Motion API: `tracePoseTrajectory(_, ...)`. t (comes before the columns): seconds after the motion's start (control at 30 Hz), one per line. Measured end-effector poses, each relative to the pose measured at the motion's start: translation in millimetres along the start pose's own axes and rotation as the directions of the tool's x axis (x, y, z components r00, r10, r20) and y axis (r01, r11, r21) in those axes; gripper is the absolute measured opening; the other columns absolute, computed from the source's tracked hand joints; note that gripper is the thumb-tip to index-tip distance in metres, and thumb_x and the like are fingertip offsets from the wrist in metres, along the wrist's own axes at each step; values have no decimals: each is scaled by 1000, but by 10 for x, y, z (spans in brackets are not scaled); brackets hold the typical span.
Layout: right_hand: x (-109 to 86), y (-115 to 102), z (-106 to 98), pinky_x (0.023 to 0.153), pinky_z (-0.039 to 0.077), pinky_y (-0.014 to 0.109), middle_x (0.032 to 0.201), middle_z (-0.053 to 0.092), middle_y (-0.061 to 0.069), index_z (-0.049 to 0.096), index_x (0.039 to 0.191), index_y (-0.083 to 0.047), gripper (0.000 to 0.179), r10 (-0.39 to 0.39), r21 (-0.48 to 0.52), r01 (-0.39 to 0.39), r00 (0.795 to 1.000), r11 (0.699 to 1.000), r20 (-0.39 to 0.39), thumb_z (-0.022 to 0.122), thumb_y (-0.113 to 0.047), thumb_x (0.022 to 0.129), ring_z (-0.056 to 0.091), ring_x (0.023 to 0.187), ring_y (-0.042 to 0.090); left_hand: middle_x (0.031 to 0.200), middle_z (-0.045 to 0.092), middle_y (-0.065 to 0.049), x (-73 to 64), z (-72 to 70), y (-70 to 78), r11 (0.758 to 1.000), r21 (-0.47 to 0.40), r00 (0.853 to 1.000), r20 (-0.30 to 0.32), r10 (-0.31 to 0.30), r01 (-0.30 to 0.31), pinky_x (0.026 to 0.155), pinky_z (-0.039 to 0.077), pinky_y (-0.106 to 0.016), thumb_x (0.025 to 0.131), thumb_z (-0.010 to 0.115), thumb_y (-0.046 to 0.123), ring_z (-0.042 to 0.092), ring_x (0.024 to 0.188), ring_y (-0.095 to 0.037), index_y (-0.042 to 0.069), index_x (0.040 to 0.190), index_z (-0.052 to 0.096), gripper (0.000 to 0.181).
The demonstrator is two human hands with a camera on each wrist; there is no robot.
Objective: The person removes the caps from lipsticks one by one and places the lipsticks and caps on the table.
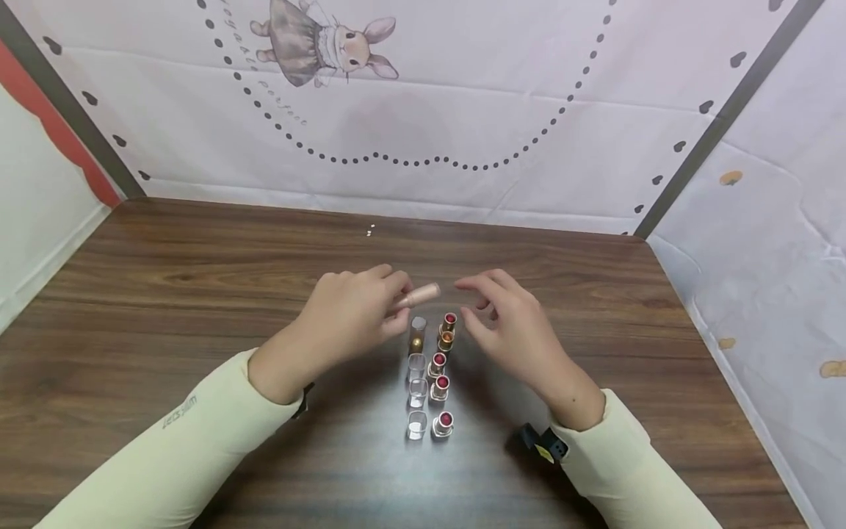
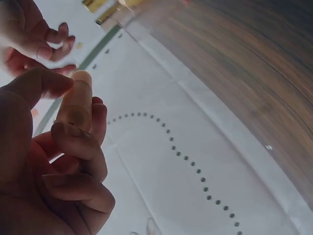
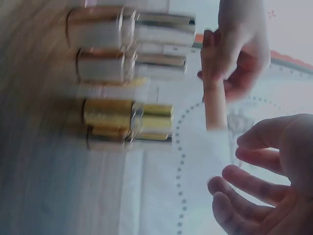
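My left hand (image 1: 357, 305) pinches a slim, pale pink cosmetic tube (image 1: 423, 295) between thumb and fingers, its free end pointing right. In the left wrist view the thumb and fingers curl round the tube (image 2: 78, 100). Facing it from the right, my right hand (image 1: 512, 323) has loosely bent fingers and holds nothing. The right wrist view shows a gap between these fingers (image 3: 244, 171) and the tube (image 3: 215, 105). Just below and between the hands stands a column of several uncapped lipsticks (image 1: 441, 388), mostly with red bullets in metallic cases.
Left of the lipsticks runs a column of several clear caps (image 1: 417, 393); the farthest piece (image 1: 417, 334) has a gold part at its base. Small white bits (image 1: 370, 231) lie near the back of the wooden table (image 1: 198, 272). Printed cloth (image 1: 463, 110) rises behind the table.
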State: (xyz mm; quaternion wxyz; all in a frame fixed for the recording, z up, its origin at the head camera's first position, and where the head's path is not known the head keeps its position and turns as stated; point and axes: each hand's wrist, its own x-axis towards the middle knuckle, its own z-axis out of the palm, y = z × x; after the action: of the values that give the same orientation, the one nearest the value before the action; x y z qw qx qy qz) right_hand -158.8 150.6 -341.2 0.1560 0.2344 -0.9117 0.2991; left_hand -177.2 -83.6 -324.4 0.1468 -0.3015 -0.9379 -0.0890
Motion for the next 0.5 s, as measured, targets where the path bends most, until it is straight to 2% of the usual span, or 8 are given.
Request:
tracePoseTrajectory(0.1,-37,-61,1,70,57,33,117,66,4,67,123,-12,37,-55,-14,55,998,998,-14,74,-11,87,66,88,17,76,60,3,-26,0,91,1000,0,999,-29,26,-26,40,35,-28,82,74,29,45,46,-10,14,97,71,21)
tracePoseTrajectory(0.2,-64,-88,18,69,57,30,119,67,3,68,123,-12,37,-90,-35,89,996,995,-12,76,-12,86,68,89,16,74,58,4,-62,17,167,999,1,997,-55,53,-53,40,33,-27,81,73,28,43,45,-9,15,96,71,20)
tracePoseTrajectory(0.5,-115,-102,55,69,52,27,105,70,0,70,119,-10,39,-115,-53,115,993,992,-2,81,-10,82,64,86,14,76,57,5,-130,42,302,994,-9,989,-108,105,-106,39,30,-23,81,74,26,40,46,-7,14,97,71,21)
